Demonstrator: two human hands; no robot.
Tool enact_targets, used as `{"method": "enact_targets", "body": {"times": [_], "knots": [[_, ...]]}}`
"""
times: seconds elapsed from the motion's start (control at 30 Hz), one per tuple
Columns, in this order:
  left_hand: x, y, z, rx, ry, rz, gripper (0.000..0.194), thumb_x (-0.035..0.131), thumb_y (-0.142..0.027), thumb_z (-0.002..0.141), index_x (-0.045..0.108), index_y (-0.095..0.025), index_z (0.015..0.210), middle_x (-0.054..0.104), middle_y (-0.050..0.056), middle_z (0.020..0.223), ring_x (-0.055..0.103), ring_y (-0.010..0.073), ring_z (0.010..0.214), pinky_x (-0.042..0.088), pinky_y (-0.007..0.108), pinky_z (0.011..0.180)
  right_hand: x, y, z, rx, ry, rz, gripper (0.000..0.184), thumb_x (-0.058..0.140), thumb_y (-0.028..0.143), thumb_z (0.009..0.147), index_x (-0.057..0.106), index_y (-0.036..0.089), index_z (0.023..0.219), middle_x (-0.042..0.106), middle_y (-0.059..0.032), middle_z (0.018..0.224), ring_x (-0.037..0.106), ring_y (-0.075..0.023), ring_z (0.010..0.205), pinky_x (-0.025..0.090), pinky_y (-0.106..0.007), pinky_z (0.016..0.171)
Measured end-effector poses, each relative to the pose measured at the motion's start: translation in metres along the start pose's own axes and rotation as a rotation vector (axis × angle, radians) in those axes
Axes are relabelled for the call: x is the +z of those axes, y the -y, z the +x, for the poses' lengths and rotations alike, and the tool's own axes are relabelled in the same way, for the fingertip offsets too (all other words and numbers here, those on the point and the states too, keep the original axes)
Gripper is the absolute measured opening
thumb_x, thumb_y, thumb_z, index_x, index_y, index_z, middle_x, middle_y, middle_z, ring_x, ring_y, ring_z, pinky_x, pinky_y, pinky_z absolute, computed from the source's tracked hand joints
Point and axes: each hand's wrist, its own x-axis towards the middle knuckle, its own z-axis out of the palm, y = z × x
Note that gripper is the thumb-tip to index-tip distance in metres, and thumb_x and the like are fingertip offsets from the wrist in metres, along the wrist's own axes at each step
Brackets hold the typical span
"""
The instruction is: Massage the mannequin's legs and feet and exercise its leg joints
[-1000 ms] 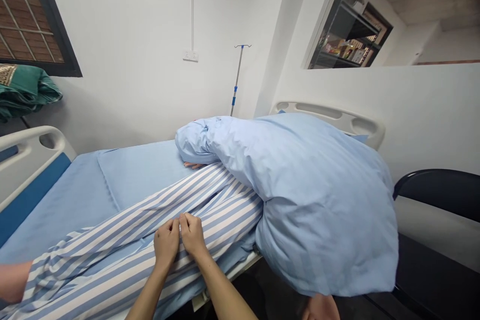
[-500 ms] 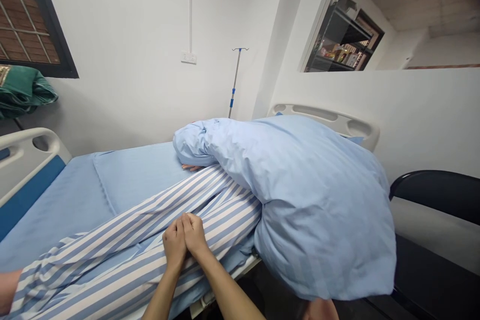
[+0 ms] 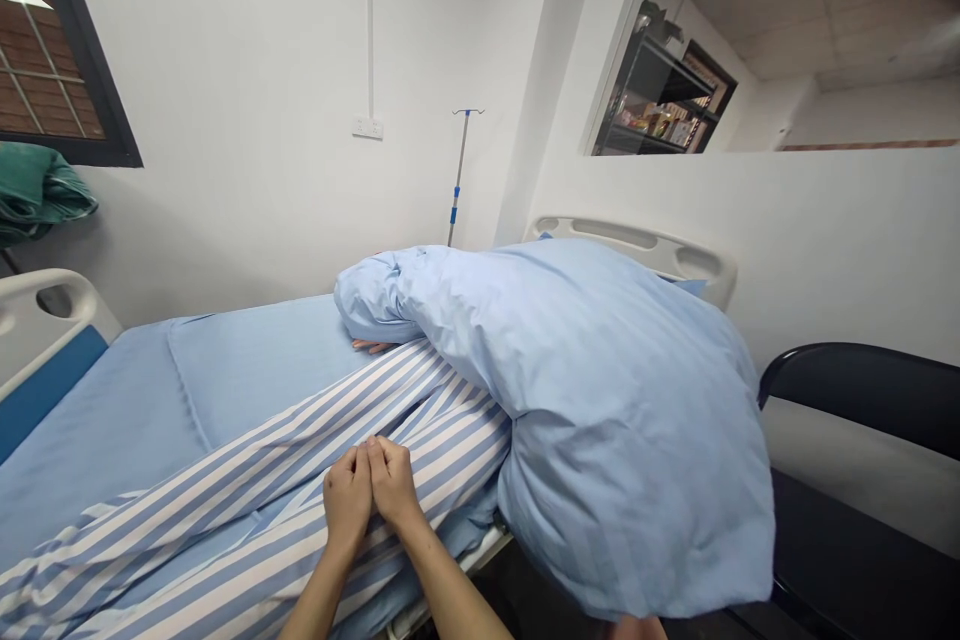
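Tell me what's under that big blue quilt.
A person's fingers show at the edge of the pale blue quilt, and blue-striped fabric runs beneath it. The rest is covered from view.

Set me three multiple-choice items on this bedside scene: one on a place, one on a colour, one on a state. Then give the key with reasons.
1. Where are the left hand and right hand?
A) Around a cup
B) On the blue-and-white striped garment
C) Raised above head height

2. What colour is the collar on the IV pole?
A) Red
B) Yellow
C) Blue

3. What state is the pale blue duvet in?
A) Bunched high, hanging over the bed's side
B) Folded flat at the bed's end
C) Lying on the floor

Key:
1. B, both hands sit side by side on the stripes.
2. C, the band on the pole is blue.
3. A, it forms a large mound that droops past the mattress edge.
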Motion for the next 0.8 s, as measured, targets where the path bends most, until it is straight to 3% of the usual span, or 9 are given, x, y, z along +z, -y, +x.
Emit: {"method": "enact_targets", "body": {"times": [0.1, 0.3, 0.4, 0.57, 0.8], "knots": [[0.009, -0.008, 0.0, -0.027, -0.031, -0.121, 0.039, 0.034, -0.045, 0.082, 0.053, -0.018, 0.06, 0.059, 0.002, 0.058, 0.05, 0.0144, 0.059, 0.033, 0.024, 0.056, -0.002, -0.002, 0.004, 0.039, -0.037, 0.118, 0.033, 0.034, 0.032, 0.087, 0.037, 0.018, 0.058, 0.039, 0.0034, 0.054, 0.036, -0.0097, 0.053, 0.028, -0.022, 0.051], [0.018, 0.0, -0.002, 0.059, -0.053, -0.033, 0.037, 0.032, -0.042, 0.082, 0.053, -0.019, 0.062, 0.058, 0.002, 0.058, 0.051, 0.0146, 0.058, 0.033, 0.025, 0.059, -0.001, -0.005, 0.007, 0.076, -0.038, 0.166, 0.035, 0.035, 0.037, 0.086, 0.034, 0.019, 0.057, 0.034, 0.0045, 0.053, 0.033, -0.0091, 0.051, 0.027, -0.022, 0.049], [0.017, 0.003, -0.001, 0.058, -0.048, -0.022, 0.037, 0.031, -0.041, 0.083, 0.051, -0.019, 0.061, 0.058, 0.003, 0.058, 0.049, 0.0142, 0.056, 0.032, 0.025, 0.058, -0.006, 0.001, 0.01, 0.062, -0.006, 0.033, 0.038, 0.032, 0.037, 0.088, 0.035, 0.019, 0.055, 0.036, 0.0039, 0.051, 0.034, -0.0091, 0.05, 0.026, -0.022, 0.049], [0.019, 0.004, 0.0, 0.073, 0.009, 0.054, 0.033, 0.034, -0.036, 0.082, 0.048, -0.019, 0.058, 0.057, 0.002, 0.056, 0.046, 0.0132, 0.055, 0.029, 0.024, 0.056, -0.023, 0.007, 0.016, -0.106, 0.031, -0.327, 0.037, 0.033, 0.032, 0.088, 0.045, 0.018, 0.056, 0.042, 0.003, 0.049, 0.037, -0.009, 0.049, 0.022, -0.024, 0.052], [0.02, 0.0, -0.003, 0.069, -0.003, 0.079, 0.034, 0.035, -0.035, 0.082, 0.046, -0.019, 0.055, 0.053, 0.001, 0.053, 0.043, 0.0117, 0.054, 0.027, 0.023, 0.055, -0.025, -0.008, 0.011, -0.088, -0.041, -0.358, 0.04, 0.03, 0.034, 0.089, 0.047, 0.018, 0.057, 0.043, 0.0022, 0.048, 0.037, -0.0098, 0.048, 0.023, -0.025, 0.052]]}}
